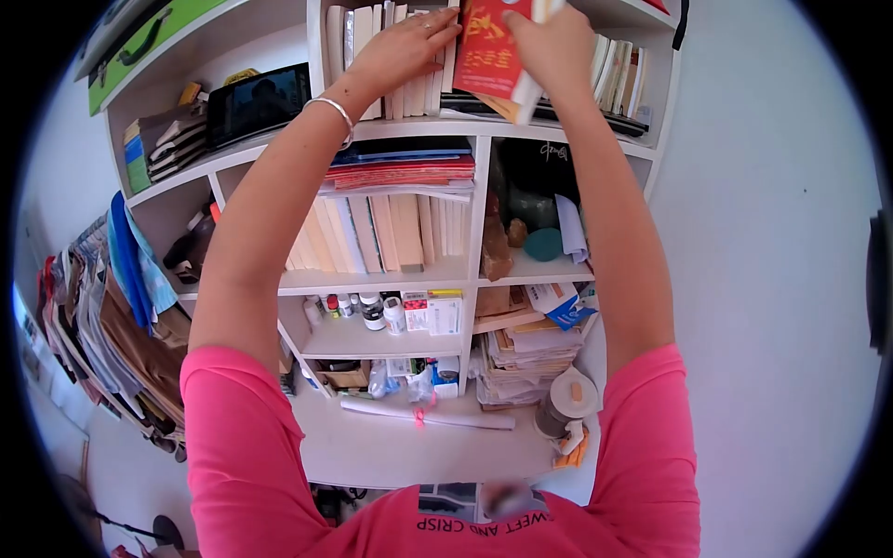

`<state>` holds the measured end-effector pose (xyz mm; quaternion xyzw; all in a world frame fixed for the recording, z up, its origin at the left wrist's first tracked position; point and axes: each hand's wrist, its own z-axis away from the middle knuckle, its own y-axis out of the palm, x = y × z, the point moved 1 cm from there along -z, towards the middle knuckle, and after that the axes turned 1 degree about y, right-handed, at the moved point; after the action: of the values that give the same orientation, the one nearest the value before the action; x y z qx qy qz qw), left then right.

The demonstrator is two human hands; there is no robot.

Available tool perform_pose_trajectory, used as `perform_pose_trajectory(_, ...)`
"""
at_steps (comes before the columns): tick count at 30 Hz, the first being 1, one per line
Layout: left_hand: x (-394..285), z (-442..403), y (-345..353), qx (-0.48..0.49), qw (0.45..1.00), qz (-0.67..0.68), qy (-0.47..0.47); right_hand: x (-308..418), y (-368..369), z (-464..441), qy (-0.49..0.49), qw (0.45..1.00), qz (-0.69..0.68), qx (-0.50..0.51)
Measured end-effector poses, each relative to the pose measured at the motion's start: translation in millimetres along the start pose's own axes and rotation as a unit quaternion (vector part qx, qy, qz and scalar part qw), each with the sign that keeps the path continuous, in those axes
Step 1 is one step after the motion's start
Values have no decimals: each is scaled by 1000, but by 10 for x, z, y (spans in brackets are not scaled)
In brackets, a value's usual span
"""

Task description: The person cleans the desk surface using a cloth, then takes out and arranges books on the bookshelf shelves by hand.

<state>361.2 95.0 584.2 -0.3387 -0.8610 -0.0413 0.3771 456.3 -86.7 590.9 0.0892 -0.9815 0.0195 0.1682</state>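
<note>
At the top of the bookcase, my right hand [558, 48] grips a red book [488, 54] with yellow characters on its cover. The book is tilted, and its pale page edges face right. My left hand [405, 51], with a bracelet on the wrist, lies with fingers stretched out against the upright books [372, 23] just left of the red one. Its fingertips come close to the red book's left edge; whether they touch it I cannot tell. Below the red book, dark flat items [474, 104] lie on the same shelf.
More books [619, 74] stand at upper right, and a dark-screened device [259, 105] leans at upper left. Lower shelves hold a row of books [391, 232], bottles [372, 312] and stacked papers [526, 363]. A rolled paper [428, 415] and a lidded jug [566, 405] rest on the desktop. Clothes [112, 325] hang left.
</note>
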Motion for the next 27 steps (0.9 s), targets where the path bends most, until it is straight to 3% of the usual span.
perform_pose_trajectory(2,-8,29,-19,-32,999,13,4,-39,259,-98,-36,999,25,-14)
perform_pose_trajectory(6,-18,156,39,-38,999,18,-32,11,584,-81,4,998,53,-16)
perform_pose_trajectory(8,-87,229,-47,10,998,-17,-53,132,540,-70,123,990,29,66)
perform_pose_trajectory(9,-136,280,-97,56,995,-46,-69,-194,869,-126,26,995,95,-24)
perform_pose_trajectory(10,-156,360,-95,60,995,-48,-69,-386,1047,-142,27,995,92,-22)
perform_pose_trajectory(12,-177,492,-58,29,997,-17,-67,-433,1153,-131,-137,969,137,-153)
perform_pose_trajectory(14,-136,539,-20,46,996,-18,-69,-372,1112,-125,-111,978,94,-150)
perform_pose_trajectory(16,-128,591,37,-40,991,44,-118,-279,904,-118,-178,973,79,-125)
perform_pose_trajectory(18,-110,608,66,-33,990,26,-133,-367,903,-233,-230,964,91,-96)
perform_pose_trajectory(20,-105,599,52,-79,980,120,-140,-265,858,-291,-488,859,154,-11)
perform_pose_trajectory(27,-117,576,27,-70,982,67,-161,-370,1059,-496,-519,847,106,42)
